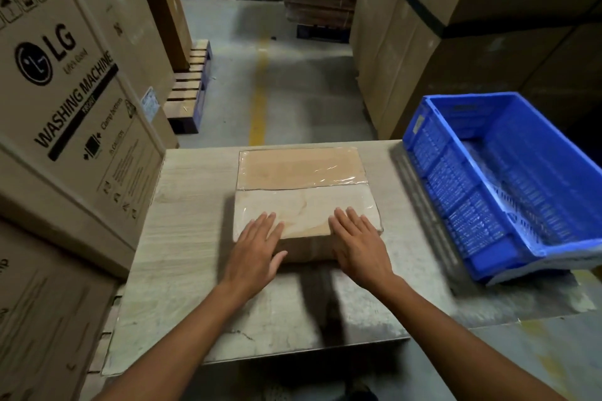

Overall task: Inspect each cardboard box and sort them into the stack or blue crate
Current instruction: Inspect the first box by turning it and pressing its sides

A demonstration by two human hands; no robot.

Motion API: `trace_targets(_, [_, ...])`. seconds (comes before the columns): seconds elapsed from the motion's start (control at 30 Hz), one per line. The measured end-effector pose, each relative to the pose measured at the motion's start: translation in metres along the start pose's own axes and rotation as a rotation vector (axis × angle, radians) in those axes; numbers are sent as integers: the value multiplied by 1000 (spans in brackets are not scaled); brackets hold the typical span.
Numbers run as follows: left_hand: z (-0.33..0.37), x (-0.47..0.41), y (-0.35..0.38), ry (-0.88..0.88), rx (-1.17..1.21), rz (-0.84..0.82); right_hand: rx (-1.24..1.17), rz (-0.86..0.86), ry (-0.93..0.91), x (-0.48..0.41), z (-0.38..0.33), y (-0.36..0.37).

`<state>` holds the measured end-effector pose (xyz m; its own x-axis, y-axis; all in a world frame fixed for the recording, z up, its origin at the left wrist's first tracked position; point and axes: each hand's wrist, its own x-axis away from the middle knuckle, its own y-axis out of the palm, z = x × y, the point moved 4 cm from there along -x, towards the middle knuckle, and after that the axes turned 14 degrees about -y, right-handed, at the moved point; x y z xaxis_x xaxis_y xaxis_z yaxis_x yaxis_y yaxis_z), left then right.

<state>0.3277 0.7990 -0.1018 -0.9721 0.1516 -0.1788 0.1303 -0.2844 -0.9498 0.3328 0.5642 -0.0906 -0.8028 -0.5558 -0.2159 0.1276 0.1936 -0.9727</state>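
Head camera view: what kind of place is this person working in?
Most likely a warehouse: a large brown cardboard carton printed LG washing machine stands among other stacked cartons, with a wooden pallet and a yellow painted line on the grey concrete floor.

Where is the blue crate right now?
Head view, right side: the blue crate sits at the right edge of the table, just right of the wrapped cardboard box.

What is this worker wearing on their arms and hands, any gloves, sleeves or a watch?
Nothing that shows. The left hand and right hand are bare, no gloves, no rings on the fingers. No watch or band shows either. The left forearm and right forearm are uncovered to the picture's edge; no sleeve is in view.
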Motion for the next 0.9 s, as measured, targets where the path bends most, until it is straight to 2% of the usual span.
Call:
trace_targets(0.13, [2,-9,-2,-14,63,42,9,112,-20,-9,0,-1])
trace_targets(0.23, [4,-15,-12,-2,40,50,2,102,-106,-23,1,-12])
trace_targets(0.43, [13,-24,-3,-67,-36,-83,60,-44,-77,-22,-3,7])
trace_targets(0.63, [13,-32,-5,-35,-78,-51,24,-180,-98,-34,5,6])
trace_targets(0.77, [27,-49,-1,38,-186,-263,-19,-358,-166,-55,-8,-1])
trace_targets(0.9, [34,-54,10,12,-214,-315,-22,-462,-135,-63,-12,4])
